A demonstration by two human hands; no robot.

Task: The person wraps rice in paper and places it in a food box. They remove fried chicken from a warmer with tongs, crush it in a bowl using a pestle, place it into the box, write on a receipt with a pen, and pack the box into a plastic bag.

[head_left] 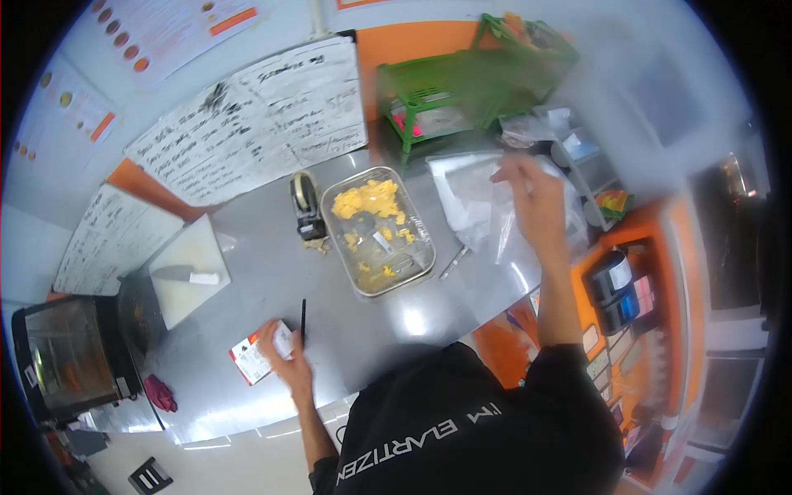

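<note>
My left hand (287, 361) lies over a small red-and-white box (252, 360) on the steel table, with thumb and fingers gripping it. A thin black stick-like item (303, 320), possibly a pen, lies right beside that hand. My right hand (535, 198) is raised at the right side of the table, its fingers pinched on a clear plastic bag (502, 227) that hangs down. More clear and white plastic sheets (462, 194) lie beneath it. Between the hands stands a clear rectangular container (379, 276) with yellow food pieces (367, 200) and a small white label inside.
A black tape dispenser (306, 206) stands left of the container. A knife (186, 274) rests on a white cutting board (186, 301). Written whiteboards (256, 124) lean at the back, beside a green rack (421, 87). A silver marker-like item (454, 261) lies near the plastic.
</note>
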